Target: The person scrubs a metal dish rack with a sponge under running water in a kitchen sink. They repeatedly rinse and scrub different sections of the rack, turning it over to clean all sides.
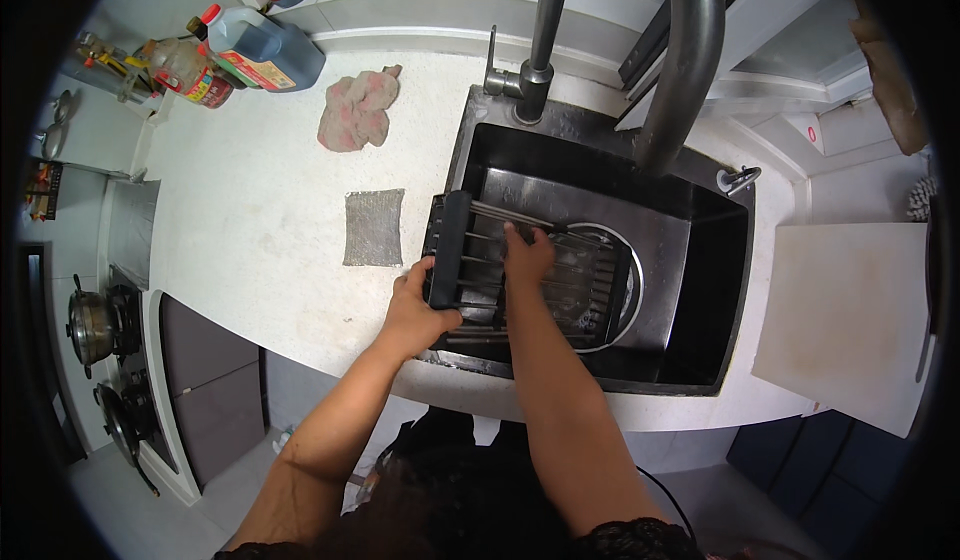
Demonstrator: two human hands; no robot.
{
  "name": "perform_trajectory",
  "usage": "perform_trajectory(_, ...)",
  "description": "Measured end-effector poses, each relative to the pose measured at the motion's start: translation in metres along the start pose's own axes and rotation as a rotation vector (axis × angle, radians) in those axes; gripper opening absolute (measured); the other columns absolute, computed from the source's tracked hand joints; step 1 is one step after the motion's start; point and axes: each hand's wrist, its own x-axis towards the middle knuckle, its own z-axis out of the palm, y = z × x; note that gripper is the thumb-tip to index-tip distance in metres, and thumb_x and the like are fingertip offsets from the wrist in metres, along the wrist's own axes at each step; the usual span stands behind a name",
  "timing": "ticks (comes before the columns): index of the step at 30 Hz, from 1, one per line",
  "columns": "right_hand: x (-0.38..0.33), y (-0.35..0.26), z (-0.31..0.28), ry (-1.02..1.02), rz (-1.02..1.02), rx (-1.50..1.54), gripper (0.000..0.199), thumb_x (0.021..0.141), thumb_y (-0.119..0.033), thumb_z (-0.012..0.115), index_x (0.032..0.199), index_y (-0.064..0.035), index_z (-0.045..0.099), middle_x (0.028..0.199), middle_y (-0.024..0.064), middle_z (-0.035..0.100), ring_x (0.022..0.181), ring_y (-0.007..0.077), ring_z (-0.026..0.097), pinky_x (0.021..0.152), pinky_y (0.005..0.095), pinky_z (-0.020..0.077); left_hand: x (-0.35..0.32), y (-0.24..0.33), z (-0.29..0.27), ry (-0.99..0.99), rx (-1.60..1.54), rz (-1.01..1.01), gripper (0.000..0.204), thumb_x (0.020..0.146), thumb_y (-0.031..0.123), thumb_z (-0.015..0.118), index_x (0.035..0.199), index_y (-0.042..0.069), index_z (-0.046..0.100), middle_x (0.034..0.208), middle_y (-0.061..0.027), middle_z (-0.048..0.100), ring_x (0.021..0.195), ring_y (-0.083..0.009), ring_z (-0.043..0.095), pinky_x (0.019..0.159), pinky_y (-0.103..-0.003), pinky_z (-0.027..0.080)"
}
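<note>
A sink is set into the counter, with the faucet rising behind it. A wire rack lies across the sink's left part. The left hand grips the rack's left end bar; the right hand rests on its wires. Left of the sink lies a scouring cloth, with a crumpled rag behind it. Bottles stand at the counter's far left corner. A cutting board lies right of the sink. A stove with pots is at far left.

I see a pale speckled counter wrapping a black sink, a grey cabinet front below it, a light floor at lower left, and a stove along the left edge
</note>
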Motion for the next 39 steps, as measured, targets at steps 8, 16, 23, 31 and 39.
perform_trajectory(8, 0.0, -0.039, -0.019, 0.024, 0.5, 0.43, 0.022, 0.077, -0.01, 0.073, 0.092, 0.0016, 0.061, 0.085, 0.0112, 0.061, 0.071, 0.0191, 0.06, 0.048, 0.0305, 0.0505, -0.003, 0.012, -0.002, 0.006, -0.016, -0.067, 0.085, 0.055, 0.012, 0.071, 0.134, 0.008, 0.04, 0.12, -0.0228, 0.043, 0.112, -0.035, 0.049, 0.096, -0.037, 0.042)
perform_trajectory(16, 0.01, -0.058, -0.02, 0.008, 0.524, 0.231, 0.027, 0.073, -0.011, 0.076, 0.092, 0.003, 0.062, 0.086, 0.0125, 0.063, 0.068, 0.0199, 0.06, 0.047, 0.0336, 0.0529, -0.001, 0.021, 0.001, -0.027, -0.118, -0.134, 0.083, 0.057, 0.007, 0.07, 0.134, 0.007, 0.041, 0.121, -0.02, 0.043, 0.112, -0.031, 0.049, 0.095, -0.034, 0.043)
perform_trajectory(23, 0.008, -0.049, -0.046, -0.131, 0.509, 0.126, 0.031, 0.072, -0.012, 0.078, 0.095, 0.0021, 0.064, 0.08, 0.01, 0.064, 0.064, 0.0177, 0.061, 0.05, 0.0347, 0.0541, -0.01, 0.035, -0.001, -0.037, -0.151, -0.111, 0.08, 0.056, 0.002, 0.068, 0.132, 0.001, 0.042, 0.111, -0.0137, 0.056, 0.1, -0.0232, 0.056, 0.088, -0.031, 0.045)
perform_trajectory(31, -0.015, -0.034, -0.062, -0.286, 0.582, 0.023, 0.032, 0.066, -0.02, 0.081, 0.085, 0.0014, 0.067, 0.076, 0.0119, 0.066, 0.06, 0.0203, 0.062, 0.056, 0.0327, 0.049, -0.008, 0.029, 0.0, -0.023, -0.165, -0.133, 0.079, 0.057, 0.0, 0.066, 0.133, 0.005, 0.043, 0.117, -0.0142, 0.052, 0.106, -0.0237, 0.053, 0.091, -0.031, 0.043)
perform_trajectory(39, 0.007, -0.033, -0.053, -0.361, -0.025, -0.192, 0.024, 0.07, -0.018, 0.076, 0.087, -0.0033, 0.069, 0.079, 0.0138, 0.068, 0.07, 0.025, 0.065, 0.066, 0.0341, 0.05, -0.008, 0.038, 0.002, 0.01, -0.096, -0.156, 0.079, 0.057, 0.0, 0.066, 0.132, 0.004, 0.043, 0.115, -0.0133, 0.054, 0.103, -0.0233, 0.054, 0.092, -0.031, 0.042)
